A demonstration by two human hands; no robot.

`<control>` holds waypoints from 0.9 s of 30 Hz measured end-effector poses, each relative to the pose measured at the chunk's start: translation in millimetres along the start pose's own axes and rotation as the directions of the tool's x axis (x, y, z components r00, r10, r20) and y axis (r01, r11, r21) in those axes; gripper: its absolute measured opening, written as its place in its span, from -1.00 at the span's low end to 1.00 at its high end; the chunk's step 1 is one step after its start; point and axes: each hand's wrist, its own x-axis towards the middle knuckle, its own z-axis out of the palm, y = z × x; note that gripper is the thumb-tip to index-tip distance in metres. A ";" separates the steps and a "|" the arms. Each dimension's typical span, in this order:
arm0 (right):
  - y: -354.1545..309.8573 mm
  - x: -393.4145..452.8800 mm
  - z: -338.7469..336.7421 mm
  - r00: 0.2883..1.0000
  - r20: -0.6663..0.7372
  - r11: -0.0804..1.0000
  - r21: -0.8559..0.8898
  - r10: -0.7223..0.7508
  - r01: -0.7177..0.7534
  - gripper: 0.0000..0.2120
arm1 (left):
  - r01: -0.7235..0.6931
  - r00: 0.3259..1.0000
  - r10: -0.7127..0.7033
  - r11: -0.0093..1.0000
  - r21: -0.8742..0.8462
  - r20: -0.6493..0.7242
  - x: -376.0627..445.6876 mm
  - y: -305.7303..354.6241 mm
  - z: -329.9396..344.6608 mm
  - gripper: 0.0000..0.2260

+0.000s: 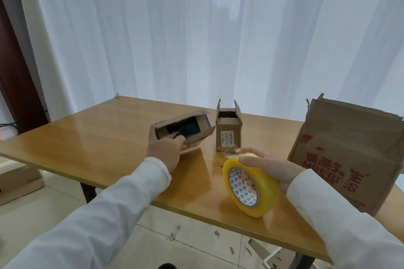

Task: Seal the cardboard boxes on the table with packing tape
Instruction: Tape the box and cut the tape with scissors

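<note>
Cardboard boxes sit unsealed on the wooden table: the left hand grips a small tilted box by its near end, its mouth gaping over something dark, while the right hand curls round the yellowish tape roll, thumb through the core. Better, I judge, to set that box flat and fold its flaps shut before pulling tape across the seam. An upright box beside it bears a label reading "2-2215"; the large carton at right carries red print, partly "MREBI"
</note>
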 end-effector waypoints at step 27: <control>24.8 5.2 24.0 0.966 -0.040 0.953 -0.180 -0.255 0.244 -0.19 | -0.199 0.957 0.103 0.914 -0.353 -0.272 7.6 90.7 -63.4 -0.75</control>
